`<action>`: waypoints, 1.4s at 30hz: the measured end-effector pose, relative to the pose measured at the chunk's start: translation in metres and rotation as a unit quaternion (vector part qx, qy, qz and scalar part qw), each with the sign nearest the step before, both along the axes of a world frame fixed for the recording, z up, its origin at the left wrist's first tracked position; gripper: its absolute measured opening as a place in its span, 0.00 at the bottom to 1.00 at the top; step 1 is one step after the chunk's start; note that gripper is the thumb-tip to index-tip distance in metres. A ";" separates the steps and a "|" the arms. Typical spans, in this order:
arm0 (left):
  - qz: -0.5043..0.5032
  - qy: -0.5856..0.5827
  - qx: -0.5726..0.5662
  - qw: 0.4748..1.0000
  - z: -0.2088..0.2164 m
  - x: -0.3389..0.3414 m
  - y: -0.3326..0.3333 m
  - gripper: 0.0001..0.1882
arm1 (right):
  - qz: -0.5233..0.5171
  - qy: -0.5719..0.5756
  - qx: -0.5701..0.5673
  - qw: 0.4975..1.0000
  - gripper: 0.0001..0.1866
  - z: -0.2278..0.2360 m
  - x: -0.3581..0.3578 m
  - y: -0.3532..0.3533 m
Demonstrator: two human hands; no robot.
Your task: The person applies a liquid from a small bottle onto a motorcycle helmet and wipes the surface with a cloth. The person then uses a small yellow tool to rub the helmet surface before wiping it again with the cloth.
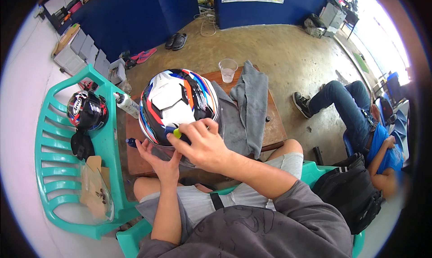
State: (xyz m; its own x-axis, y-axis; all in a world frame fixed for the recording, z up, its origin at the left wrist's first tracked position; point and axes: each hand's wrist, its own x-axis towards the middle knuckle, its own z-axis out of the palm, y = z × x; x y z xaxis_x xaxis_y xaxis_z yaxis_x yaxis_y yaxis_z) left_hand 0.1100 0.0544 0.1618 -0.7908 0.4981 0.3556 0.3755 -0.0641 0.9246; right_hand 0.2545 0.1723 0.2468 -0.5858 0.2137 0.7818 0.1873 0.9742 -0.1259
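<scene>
A full-face motorcycle helmet (167, 95), white with blue, red and black stripes, sits in front of me on a small wooden table (274, 123). My right hand (203, 143) is closed on a small blue and yellow-green applicator pad (173, 131), pressed against the helmet's near side. Just below it, my left hand (163, 164) rests at the helmet's lower edge with its fingers stretched out and apart. A grey cloth (248, 107) lies on the table right of the helmet. To the left stand a white bottle (128, 106) and a small dark blue bottle (131, 142).
Behind the cloth stands a clear plastic cup (228, 71). A green plastic chair (49, 143) at left bears a second helmet (87, 110) and cardboard (93, 186). A black backpack (348, 190) sits at my right, near a seated person in jeans (335, 98).
</scene>
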 end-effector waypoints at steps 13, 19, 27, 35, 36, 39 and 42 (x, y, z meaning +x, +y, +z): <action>-0.003 0.035 -0.056 0.998 0.006 -0.001 -0.007 0.75 | -0.045 0.149 -0.424 0.892 0.17 -0.014 0.011 0.084; -0.020 0.022 -0.045 0.999 0.005 -0.002 -0.006 0.75 | -0.050 0.114 -0.466 0.876 0.16 -0.024 0.000 0.134; -0.019 0.025 -0.047 0.998 0.008 -0.001 -0.006 0.75 | -0.007 0.050 -0.523 0.851 0.15 -0.013 -0.022 0.176; -0.019 0.023 -0.064 0.998 0.011 -0.002 -0.009 0.75 | 0.073 0.031 -0.090 0.993 0.18 -0.003 0.006 0.100; -0.022 0.026 -0.069 0.997 0.012 -0.003 -0.010 0.75 | 0.088 0.023 -0.116 0.989 0.18 -0.001 0.003 0.113; -0.021 0.028 -0.058 0.998 0.011 -0.002 -0.008 0.75 | -0.001 0.037 -0.393 0.919 0.14 0.008 -0.015 0.158; -0.011 0.035 -0.064 0.997 0.011 0.000 -0.007 0.75 | -0.052 0.025 -0.456 0.888 0.14 0.012 -0.024 0.154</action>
